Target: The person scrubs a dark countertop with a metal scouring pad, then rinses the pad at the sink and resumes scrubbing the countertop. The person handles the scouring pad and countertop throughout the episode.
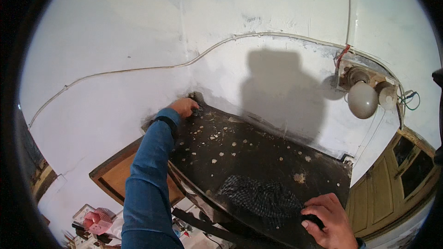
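My left arm reaches across to the far corner of a dark board-like top (pixel 258 157), where two walls meet. There my left hand (pixel 184 107) is closed, with a small dark grey piece showing at its fingers; its kind I cannot make out. Pale flakes and crumbs are scattered over the dark top. On its near part lies a rumpled black-and-grey checkered cloth (pixel 260 198). Beside the cloth's right end, at the near right, my right hand (pixel 328 221) curls its fingers and thumb around a rounded black object (pixel 314 221), mostly covered by the hand.
White walls stand behind and to the left, with a cable (pixel 152 68) running along them. A bulb (pixel 362 100) on a wall holder hangs at the right, above a wooden door (pixel 383 189). A brown framed panel (pixel 117 168) and a pink basket (pixel 98 221) are lower left.
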The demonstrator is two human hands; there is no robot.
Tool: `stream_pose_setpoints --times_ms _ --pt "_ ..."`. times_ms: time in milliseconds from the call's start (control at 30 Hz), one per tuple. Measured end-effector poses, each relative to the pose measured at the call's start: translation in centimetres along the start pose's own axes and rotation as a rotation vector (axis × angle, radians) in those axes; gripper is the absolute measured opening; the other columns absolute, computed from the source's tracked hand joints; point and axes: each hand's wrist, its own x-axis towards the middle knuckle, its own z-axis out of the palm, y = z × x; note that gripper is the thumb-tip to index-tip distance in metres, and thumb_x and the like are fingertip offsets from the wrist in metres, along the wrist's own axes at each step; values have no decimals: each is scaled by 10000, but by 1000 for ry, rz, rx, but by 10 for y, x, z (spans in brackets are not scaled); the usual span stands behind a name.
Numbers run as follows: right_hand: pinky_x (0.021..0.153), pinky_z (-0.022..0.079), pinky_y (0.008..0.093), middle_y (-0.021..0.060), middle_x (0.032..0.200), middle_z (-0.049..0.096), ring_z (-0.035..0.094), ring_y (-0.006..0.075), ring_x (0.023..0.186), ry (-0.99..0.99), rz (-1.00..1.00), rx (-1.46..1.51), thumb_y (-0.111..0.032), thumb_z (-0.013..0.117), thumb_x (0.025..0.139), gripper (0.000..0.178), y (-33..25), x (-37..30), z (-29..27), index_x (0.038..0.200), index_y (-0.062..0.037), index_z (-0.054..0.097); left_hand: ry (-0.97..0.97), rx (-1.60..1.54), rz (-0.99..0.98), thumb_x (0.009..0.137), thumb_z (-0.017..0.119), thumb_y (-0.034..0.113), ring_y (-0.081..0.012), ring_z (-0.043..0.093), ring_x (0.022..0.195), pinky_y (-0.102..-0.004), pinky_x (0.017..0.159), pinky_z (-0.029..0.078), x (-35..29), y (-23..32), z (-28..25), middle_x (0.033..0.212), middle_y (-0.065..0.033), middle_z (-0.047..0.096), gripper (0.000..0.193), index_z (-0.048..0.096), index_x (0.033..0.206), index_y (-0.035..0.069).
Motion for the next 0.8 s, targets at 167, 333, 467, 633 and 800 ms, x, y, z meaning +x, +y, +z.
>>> stream_pose_setpoints --times_ms 167,333,467,633,800 --pt "908 498 494 160 1141 646 592 373 1053 -104 107 5 -149 799 831 309 4 -8 -1 1100 -44 691 23 -141 340 995 605 142 -362 602 1266 -479 1057 511 -59 69 24 1451 -170 597 473 565 1467 154" --pt "953 482 507 187 1170 620 562 391 1113 -97 37 -18 -164 784 878 313 1 -20 0 1139 -31 672 -205 -274 525 1056 507 325 -380 245 1543 -424 1275 196 -137 174 30 1677 -251 212 679 275 1587 -28" --pt "969 478 495 196 1179 622 560 381 1125 -87 -28 -93 -228 755 920 337 3 -24 1 1170 -17 673 -328 -315 693 1107 379 444 -343 146 1582 -437 1292 148 -169 269 33 1702 -210 169 684 231 1618 15" --pt "948 500 471 177 1110 665 596 355 1106 5 -79 -53 -240 741 916 298 9 -31 3 1105 -12 710 -315 -314 852 1117 359 435 -335 198 1569 -429 1285 178 -185 350 49 1672 -215 259 645 299 1598 9" --pt "977 507 454 164 1162 682 600 345 1132 23 -71 -102 -220 734 912 272 12 -37 8 1102 -25 729 -185 -151 767 1112 376 413 -392 364 1488 -446 1241 298 -170 349 43 1607 -243 374 597 404 1530 -12"
